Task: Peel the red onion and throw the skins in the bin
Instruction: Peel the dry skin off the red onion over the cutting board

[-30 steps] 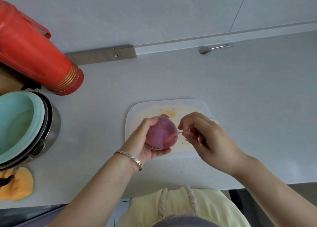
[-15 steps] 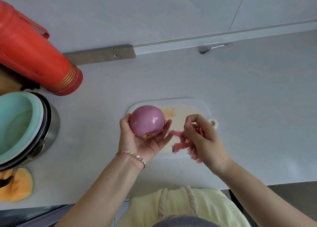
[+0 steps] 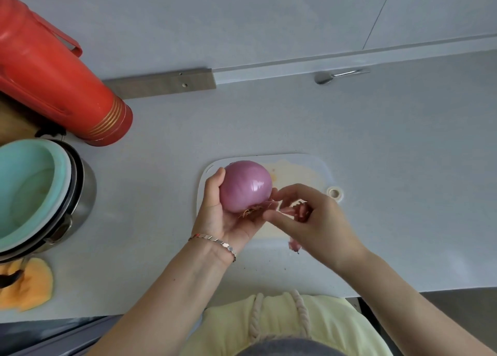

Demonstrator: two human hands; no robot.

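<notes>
Purple and shiny, the onion (image 3: 246, 185) sits in your left hand (image 3: 224, 216), cupped around it above the cutting board (image 3: 320, 167). Half a second ago your right hand (image 3: 313, 221) was pulled away; now it is back at the roots, pinching loose skins (image 3: 300, 210). Peeling looks almost done. Its roots point to 6 o'clock, its top to 12.
</notes>
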